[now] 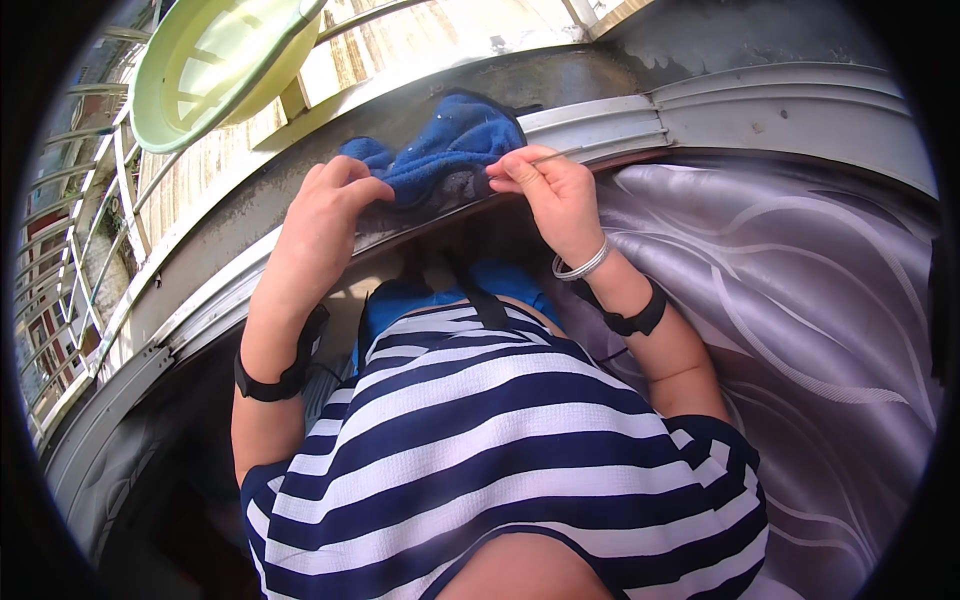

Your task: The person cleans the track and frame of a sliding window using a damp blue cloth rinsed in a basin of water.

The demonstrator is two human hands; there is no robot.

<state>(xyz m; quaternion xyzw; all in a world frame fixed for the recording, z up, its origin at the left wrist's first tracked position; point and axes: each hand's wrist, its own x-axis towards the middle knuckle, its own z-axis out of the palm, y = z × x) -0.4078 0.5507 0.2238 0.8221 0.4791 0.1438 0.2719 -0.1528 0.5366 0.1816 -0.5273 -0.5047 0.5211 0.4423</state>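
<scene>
A fuzzy blue cloth item lies bunched on the window ledge, with a dark grey part along its near edge. My left hand is at its left side, thumb and fingers curled together in a pinch against the edge of the blue fabric. Whatever sits between those fingertips is too small to make out. On the other side, my right hand pinches a thin, stick-like rod between thumb and forefinger. Its fingertips are close to the dark grey part.
A pale green basin stands outside the window at the upper left, beside metal railings. The metal window track runs across in front of me. A shiny grey-purple curtain hangs at the right.
</scene>
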